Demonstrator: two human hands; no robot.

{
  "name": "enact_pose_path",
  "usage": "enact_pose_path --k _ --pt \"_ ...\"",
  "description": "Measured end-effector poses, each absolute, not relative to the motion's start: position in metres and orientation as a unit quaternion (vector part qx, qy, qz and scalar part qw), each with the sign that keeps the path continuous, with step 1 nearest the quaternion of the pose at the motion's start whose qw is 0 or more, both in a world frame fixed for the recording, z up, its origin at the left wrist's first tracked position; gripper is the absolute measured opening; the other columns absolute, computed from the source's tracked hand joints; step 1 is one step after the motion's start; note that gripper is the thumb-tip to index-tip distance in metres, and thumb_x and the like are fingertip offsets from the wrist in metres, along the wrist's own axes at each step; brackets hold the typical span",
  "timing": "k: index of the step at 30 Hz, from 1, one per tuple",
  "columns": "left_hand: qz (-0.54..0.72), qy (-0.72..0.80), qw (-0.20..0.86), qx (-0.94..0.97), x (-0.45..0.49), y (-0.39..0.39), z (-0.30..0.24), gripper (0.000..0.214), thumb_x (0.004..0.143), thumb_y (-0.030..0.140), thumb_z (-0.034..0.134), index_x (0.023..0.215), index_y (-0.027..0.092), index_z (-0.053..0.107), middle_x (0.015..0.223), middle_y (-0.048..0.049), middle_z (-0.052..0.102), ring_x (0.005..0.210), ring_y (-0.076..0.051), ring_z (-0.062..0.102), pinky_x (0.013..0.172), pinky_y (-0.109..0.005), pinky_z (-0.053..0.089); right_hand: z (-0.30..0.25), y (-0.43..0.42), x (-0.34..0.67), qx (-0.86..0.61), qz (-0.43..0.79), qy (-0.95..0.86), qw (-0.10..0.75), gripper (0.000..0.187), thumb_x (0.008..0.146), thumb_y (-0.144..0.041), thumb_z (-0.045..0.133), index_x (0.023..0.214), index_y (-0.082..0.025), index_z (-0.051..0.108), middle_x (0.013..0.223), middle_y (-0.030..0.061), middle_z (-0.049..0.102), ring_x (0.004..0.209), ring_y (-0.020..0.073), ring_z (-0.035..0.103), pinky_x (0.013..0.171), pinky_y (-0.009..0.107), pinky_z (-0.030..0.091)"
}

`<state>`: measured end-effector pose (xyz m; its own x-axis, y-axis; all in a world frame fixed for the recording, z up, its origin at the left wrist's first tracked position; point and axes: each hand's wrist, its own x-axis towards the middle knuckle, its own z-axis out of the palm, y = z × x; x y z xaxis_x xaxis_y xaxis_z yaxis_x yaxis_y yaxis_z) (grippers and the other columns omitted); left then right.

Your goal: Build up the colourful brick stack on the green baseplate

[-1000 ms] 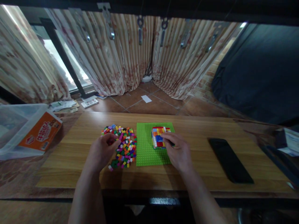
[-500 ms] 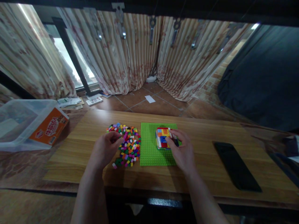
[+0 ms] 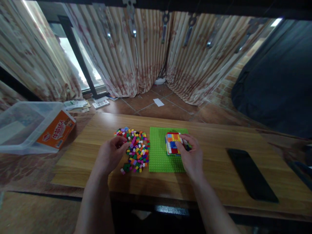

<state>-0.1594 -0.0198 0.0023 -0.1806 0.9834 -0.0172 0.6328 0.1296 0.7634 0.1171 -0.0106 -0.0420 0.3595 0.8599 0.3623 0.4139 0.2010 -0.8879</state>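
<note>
A low block of colourful toy building bricks (image 3: 173, 143) stands on the green studded baseplate (image 3: 158, 162). My right hand (image 3: 192, 152) is closed at its right side, thumb on the top and fingers around the far right, covering part of it. My left hand (image 3: 114, 151) hovers by the left edge of a heap of small loose bricks (image 3: 138, 151). Its thumb and fingers are pinched together, and whatever may be between them is too small to make out.
A black phone-like slab (image 3: 252, 175) lies on the wooden table (image 3: 214, 172) at the right. To the left sits a clear plastic bin (image 3: 36, 126) with an orange label. Papers (image 3: 75, 104) lie beyond it, and striped curtains (image 3: 136, 55) hang behind.
The view has shifted slightly, so the table and its things appear a little farther right. Both hands keep nearly the same pose, the left by the loose bricks, the right at the brick block.
</note>
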Motion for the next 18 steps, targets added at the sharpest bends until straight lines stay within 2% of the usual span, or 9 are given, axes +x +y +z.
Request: enact_pose_path --k 8,11,15,18 --pt "0.331 0.699 0.278 0.569 -0.164 -0.022 0.002 0.036 0.074 0.047 0.059 0.086 0.015 0.069 0.072 -0.0038 0.07 0.067 -0.019 0.062 0.06 -0.027 0.043 -0.041 -0.009 0.115 -0.605 0.192 -0.526 0.567 0.027 0.075 -0.034 0.07 0.098 -0.021 0.074 0.112 0.0098 0.066 0.107 0.0241 0.06 0.1 0.047 0.045" --pt "0.332 0.705 0.269 0.566 -0.166 -0.023 0.001 0.035 0.074 0.048 0.059 0.085 0.015 0.069 0.07 -0.0033 0.069 0.064 -0.018 0.061 0.058 -0.026 0.042 -0.041 -0.009 0.117 -0.599 0.224 -0.511 0.575 0.028 0.074 -0.037 0.072 0.097 -0.021 0.074 0.115 0.0094 0.066 0.108 0.0234 0.06 0.1 0.045 0.045" --pt "0.337 0.723 0.261 0.543 -0.17 -0.024 0.001 0.035 0.074 0.047 0.059 0.084 0.016 0.07 0.065 -0.0018 0.067 0.058 -0.017 0.059 0.054 -0.026 0.042 -0.039 -0.008 0.123 -0.571 0.314 -0.381 0.656 0.032 0.079 -0.047 0.067 0.096 -0.02 0.073 0.094 0.0054 0.072 0.084 0.0179 0.065 0.081 0.036 0.052" --pt "0.358 0.725 0.258 0.529 -0.175 -0.024 0.0 0.034 0.074 0.046 0.059 0.084 0.016 0.071 0.068 -0.0029 0.068 0.062 -0.018 0.061 0.056 -0.026 0.044 -0.037 -0.008 0.128 -0.571 0.294 -0.313 0.7 0.031 0.077 -0.047 0.07 0.087 -0.018 0.074 0.082 0.0036 0.072 0.074 0.0153 0.064 0.07 0.029 0.051"
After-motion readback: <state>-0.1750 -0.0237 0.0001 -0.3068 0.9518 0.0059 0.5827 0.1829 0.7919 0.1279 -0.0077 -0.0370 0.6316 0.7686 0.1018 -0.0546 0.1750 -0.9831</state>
